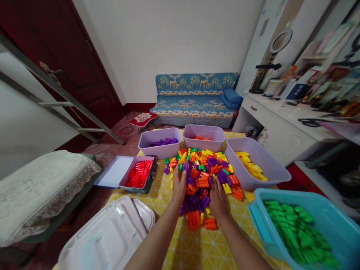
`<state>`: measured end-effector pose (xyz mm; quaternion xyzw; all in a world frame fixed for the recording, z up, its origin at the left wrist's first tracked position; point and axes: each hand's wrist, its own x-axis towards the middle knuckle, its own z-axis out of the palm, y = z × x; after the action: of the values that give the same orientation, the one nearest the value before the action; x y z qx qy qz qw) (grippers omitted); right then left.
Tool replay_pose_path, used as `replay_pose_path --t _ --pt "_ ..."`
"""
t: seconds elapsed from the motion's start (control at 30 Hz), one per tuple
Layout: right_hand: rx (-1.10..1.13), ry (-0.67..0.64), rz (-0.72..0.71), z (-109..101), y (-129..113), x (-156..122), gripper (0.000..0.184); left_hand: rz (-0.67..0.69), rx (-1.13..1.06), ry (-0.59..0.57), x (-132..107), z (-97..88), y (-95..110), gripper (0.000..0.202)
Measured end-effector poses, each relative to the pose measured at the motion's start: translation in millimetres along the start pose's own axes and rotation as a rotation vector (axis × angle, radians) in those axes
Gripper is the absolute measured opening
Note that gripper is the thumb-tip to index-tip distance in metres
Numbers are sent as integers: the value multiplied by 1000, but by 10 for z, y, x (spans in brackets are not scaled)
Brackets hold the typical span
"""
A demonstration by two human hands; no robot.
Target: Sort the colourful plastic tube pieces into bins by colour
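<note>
A mixed heap of small ribbed plastic pieces (204,182) in orange, purple, yellow and green lies on the table. At the heap's left side, my left hand (179,186) is open, with its thumb and fingers apart beside purple pieces (186,168). My right hand (218,197) rests on the right side with its fingers stretched out, touching orange and purple pieces. Between both hands are orange pieces (203,182), and nearer to me lie purple pieces (194,204) and an orange cluster (194,220). Pieces under my palms are hidden.
Lilac bins with purple (159,153), orange (204,143) and yellow pieces (258,180) surround the heap. A teal tub (264,228) holds green pieces; a lidded box (135,190) holds red ones. White lids (104,240) lie front left on the yellow tablecloth (185,251).
</note>
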<state>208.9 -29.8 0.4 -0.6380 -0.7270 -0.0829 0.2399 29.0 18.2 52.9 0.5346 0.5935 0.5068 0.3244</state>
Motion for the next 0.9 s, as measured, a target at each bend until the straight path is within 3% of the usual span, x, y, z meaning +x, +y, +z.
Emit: replay_pose_path --t 0.07,0.13,0.17,0.23,0.3,0.33,0.4,0.53,0.7,0.83,0.9 --pt "-8 21 6 35 14 -6 79 55 -65 -168 20 63 162 52" --pt "-24 32 13 60 24 -13 76 120 -71 -247 30 50 224 49" --pt "-31 28 13 65 27 -16 76 150 -41 -217 35 10 207 48" --pt "-40 9 4 61 27 -20 76 174 83 -21 54 -128 80 45" --pt "-46 -6 -5 50 24 -22 79 91 252 255 88 -307 -127 45" --pt "-50 -8 -6 46 23 -24 81 24 328 334 111 -390 -238 47" --pt "-60 -8 -4 46 23 -28 83 -53 409 352 162 -501 -429 50" --pt "-77 -13 8 57 27 -33 83 -21 434 166 278 -417 -563 52" --pt "-78 -19 1 64 36 -39 79 113 378 -65 324 -173 -387 44" --pt "-72 -5 -9 80 45 -50 83 259 341 -315 150 -262 -285 51" --pt "-60 -1 -4 87 44 -52 84 316 379 -374 24 -341 -278 52"
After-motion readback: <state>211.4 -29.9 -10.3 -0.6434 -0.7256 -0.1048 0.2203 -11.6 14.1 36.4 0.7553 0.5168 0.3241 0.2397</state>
